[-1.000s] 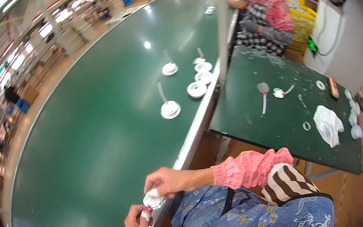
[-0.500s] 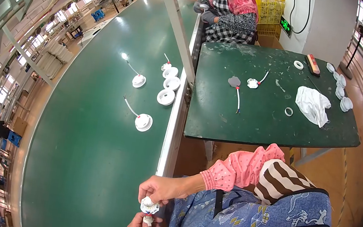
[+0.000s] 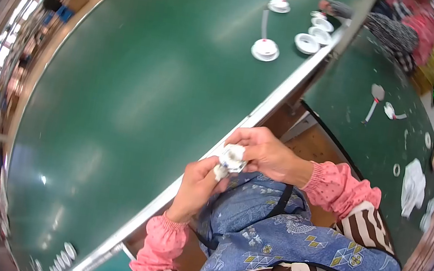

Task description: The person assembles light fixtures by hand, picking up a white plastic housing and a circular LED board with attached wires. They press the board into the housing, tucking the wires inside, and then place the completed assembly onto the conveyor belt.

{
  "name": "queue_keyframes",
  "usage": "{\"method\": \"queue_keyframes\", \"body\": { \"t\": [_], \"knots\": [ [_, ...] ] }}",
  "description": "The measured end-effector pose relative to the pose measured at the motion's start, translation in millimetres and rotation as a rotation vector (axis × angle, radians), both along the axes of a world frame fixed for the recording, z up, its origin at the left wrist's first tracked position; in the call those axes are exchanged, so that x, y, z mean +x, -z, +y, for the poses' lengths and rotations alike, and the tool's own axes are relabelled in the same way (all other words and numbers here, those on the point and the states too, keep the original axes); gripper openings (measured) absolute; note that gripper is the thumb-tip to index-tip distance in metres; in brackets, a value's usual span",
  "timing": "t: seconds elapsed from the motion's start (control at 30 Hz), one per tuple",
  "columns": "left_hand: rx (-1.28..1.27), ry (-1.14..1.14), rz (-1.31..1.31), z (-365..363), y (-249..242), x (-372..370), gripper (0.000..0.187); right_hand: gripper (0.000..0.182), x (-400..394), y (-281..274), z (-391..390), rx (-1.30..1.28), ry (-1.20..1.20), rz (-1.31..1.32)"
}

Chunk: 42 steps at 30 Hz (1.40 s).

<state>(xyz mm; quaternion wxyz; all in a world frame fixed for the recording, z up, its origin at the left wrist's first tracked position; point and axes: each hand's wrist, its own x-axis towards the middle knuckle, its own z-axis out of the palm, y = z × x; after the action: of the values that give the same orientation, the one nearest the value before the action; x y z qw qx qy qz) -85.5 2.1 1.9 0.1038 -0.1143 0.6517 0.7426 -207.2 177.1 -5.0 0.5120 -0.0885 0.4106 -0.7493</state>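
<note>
A small white lamp part with an uneven, board-like face is held between my two hands at the green table's metal edge. My right hand is closed, its thumb and fingers pinching the part from the right. From below left, my left hand grips the same part; a white wrap or small white piece shows at its fingertips. Fingers hide much of the part. Further up the green table, a white round lamp with an upright lead lies near several white rings.
Another wired lamp lies farther away. On the right-hand side table are a grey disc with lead, a white cloth and a small white ring. A co-worker's sleeve reaches toward the rings. White rings stand lower left.
My view has turned and tilted down, so the tables appear rotated. Both hands still hold the lamp part, now closer to my lap. The co-worker's arm now extends toward the white rings.
</note>
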Motion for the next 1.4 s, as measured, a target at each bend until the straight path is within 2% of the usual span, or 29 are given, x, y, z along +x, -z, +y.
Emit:
{"method": "queue_keyframes", "body": {
  "t": [0.07, 0.17, 0.2, 0.3, 0.4, 0.5, 0.6, 0.7, 0.8, 0.9, 1.0, 1.1, 1.13, 1.17, 1.23, 1.33, 1.4],
  "knots": [
    [0.027, -0.002, -0.022, -1.7, -6.4, 6.9, 0.022, 0.019, -1.8, 2.1, 1.0, 0.001, -0.03, -0.03],
    [-0.004, -0.063, 0.128, -0.1, 3.1, 18.9, 0.023, 0.021, -5.8, 1.5, -1.7, 0.049, -0.028, -0.026],
    [-0.114, -0.016, 0.098, -5.1, 1.9, 22.1, 0.019, 0.021, -5.9, 1.0, -3.4, 0.046, -0.009, -0.046],
    [-0.586, -0.056, 0.276, -8.4, 14.8, 30.5, 0.021, 0.023, -8.7, 0.9, -5.9, 0.005, -0.022, -0.06],
    [-0.81, -0.104, 0.324, -8.9, 15.2, 39.8, 0.02, 0.023, -10.2, 3.9, -6.3, -0.048, -0.038, -0.066],
    [-0.871, -0.129, 0.452, -15.6, 33.2, 48.5, 0.025, 0.023, -10.1, 1.4, -6.7, -0.034, -0.055, -0.048],
    [-1.345, -0.093, 0.417, -23.7, 29.0, 52.6, 0.029, 0.024, -3.9, 2.5, -7.9, 0.016, -0.083, -0.068],
    [-1.421, -0.228, 0.636, -33.8, 43.9, 50.0, 0.034, 0.028, 4.4, 0.8, -14.2, -0.017, -0.114, -0.152],
    [-1.172, -0.352, 0.678, -31.2, 43.2, 50.3, 0.03, 0.028, 4.5, 1.9, -15.3, -0.118, -0.133, -0.208],
    [-0.758, -0.228, 0.372, -32.0, 30.6, 60.4, 0.026, 0.025, -0.2, 5.5, -12.3, -0.202, -0.156, -0.208],
    [-0.57, -0.105, 0.192, -35.7, 34.0, 65.2, 0.017, 0.028, -3.1, 13.3, -10.7, -0.231, -0.193, -0.254],
    [-1.088, -0.126, 0.567, -35.2, 38.2, 70.0, 0.013, 0.03, -3.4, 16.6, -8.0, -0.201, -0.209, -0.318],
    [-1.164, -0.155, 0.638, -37.7, 41.5, 68.6, 0.012, 0.031, 1.4, 18.4, -7.8, -0.173, -0.212, -0.342],
    [-1.203, -0.138, 0.604, -39.7, 42.7, 69.3, 0.016, 0.033, 4.6, 20.7, -8.3, -0.145, -0.216, -0.365],
    [-1.279, -0.107, 0.524, -41.0, 41.4, 74.4, 0.023, 0.029, 7.3, 19.7, -11.4, -0.093, -0.17, -0.246],
    [-1.225, -0.139, 0.483, -32.2, 11.0, 67.5, 0.038, 0.024, 6.6, -1.7, -9.5, 0.027, -0.09, -0.015],
    [-1.049, -0.149, 0.485, -24.7, -5.9, 62.9, 0.045, 0.023, 10.1, -5.0, -11.0, 0.053, -0.084, 0.066]
  ]
}}
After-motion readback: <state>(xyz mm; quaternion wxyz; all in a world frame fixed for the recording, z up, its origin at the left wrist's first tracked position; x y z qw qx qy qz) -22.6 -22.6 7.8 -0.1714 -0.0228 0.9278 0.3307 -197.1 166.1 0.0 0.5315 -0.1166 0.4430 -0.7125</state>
